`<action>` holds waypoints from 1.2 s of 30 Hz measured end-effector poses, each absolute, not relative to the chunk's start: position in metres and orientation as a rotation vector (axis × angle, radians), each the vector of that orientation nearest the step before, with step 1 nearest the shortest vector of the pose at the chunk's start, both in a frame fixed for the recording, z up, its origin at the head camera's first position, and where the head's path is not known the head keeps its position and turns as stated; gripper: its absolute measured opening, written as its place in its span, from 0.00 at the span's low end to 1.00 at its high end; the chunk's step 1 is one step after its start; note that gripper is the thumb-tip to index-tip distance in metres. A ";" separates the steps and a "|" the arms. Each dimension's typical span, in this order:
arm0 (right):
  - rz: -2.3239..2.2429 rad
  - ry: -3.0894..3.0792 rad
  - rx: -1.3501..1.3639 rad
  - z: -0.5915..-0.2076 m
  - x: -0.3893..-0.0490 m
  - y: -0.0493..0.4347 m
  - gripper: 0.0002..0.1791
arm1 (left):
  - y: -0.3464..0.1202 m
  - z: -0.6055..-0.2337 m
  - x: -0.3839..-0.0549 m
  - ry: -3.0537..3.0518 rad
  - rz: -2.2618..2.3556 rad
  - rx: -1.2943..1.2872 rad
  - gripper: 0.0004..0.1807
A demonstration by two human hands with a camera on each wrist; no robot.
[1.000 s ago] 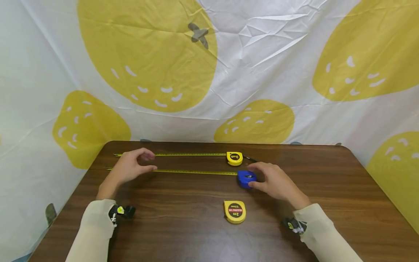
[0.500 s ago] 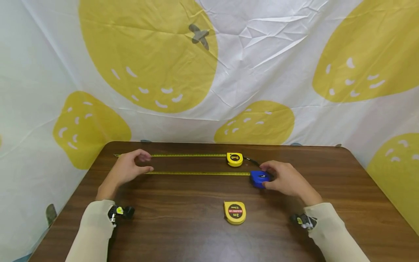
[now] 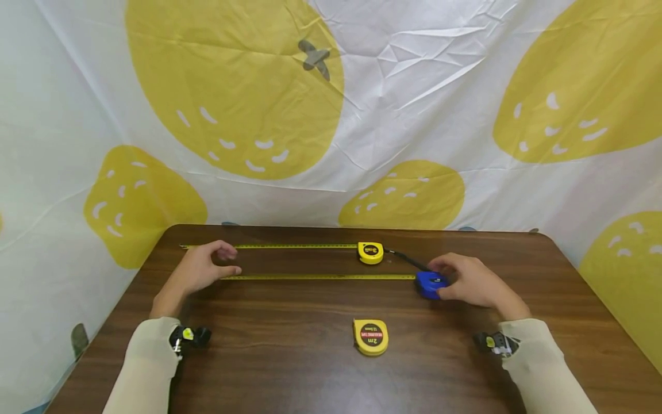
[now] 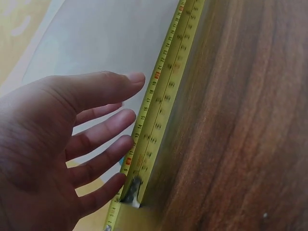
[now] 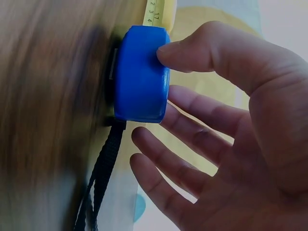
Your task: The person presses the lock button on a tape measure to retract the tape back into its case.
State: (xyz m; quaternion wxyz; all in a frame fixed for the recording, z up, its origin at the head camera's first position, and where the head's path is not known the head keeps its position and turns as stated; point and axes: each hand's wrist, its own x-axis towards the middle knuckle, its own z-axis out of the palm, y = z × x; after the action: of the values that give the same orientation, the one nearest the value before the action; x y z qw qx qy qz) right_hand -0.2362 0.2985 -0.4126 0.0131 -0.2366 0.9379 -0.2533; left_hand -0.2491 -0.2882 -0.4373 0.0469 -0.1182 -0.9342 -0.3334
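My right hand (image 3: 468, 280) pinches a blue tape measure (image 3: 430, 285), thumb on the near side and fingers on the far side. In the right wrist view, the thumb lies on the blue case (image 5: 142, 74) and a black strap (image 5: 103, 166) trails from its end. Its yellow blade (image 3: 320, 277) stretches left across the table. My left hand (image 3: 199, 267) is loosely curved at the blade's left end, holding nothing; it covers that end in the head view. The left wrist view shows the metal end hook (image 4: 132, 192) beside the little finger.
A yellow 3 m tape measure (image 3: 370, 253) lies behind, its blade (image 3: 295, 246) drawn out leftward, parallel to the other; a black strap (image 3: 408, 260) runs from it to my right hand. A yellow 2 m tape measure (image 3: 371, 337) lies nearer on the brown table (image 3: 289, 368). A lemon-print cloth (image 3: 414, 103) hangs behind.
My right hand has slid the blue tape measure to the right, its extended blade travelling along with it. The left hand has barely moved. Both yellow tape measures stay put.
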 end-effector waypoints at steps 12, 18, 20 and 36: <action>-0.769 2.922 -0.650 -0.409 -0.236 0.327 0.28 | -0.287 -0.438 -0.250 -2.844 -1.015 -0.352 0.14; -0.764 2.915 -0.576 -0.409 -0.235 0.340 0.29 | -0.287 -0.441 -0.252 -2.868 -0.988 -0.354 0.09; -0.754 2.909 -0.552 -0.409 -0.234 0.344 0.29 | -0.287 -0.443 -0.252 -2.866 -0.981 -0.358 0.08; -0.745 2.906 -0.510 -0.406 -0.234 0.358 0.29 | -0.279 -0.444 -0.256 -2.864 -1.004 -0.441 0.08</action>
State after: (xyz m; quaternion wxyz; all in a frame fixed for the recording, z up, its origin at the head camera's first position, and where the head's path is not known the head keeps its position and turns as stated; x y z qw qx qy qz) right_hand -0.2341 0.3583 -0.4065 0.0491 -0.1673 0.9538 -0.2446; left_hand -0.2563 -0.2791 -0.4441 0.0377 -0.1437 -0.9332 -0.3271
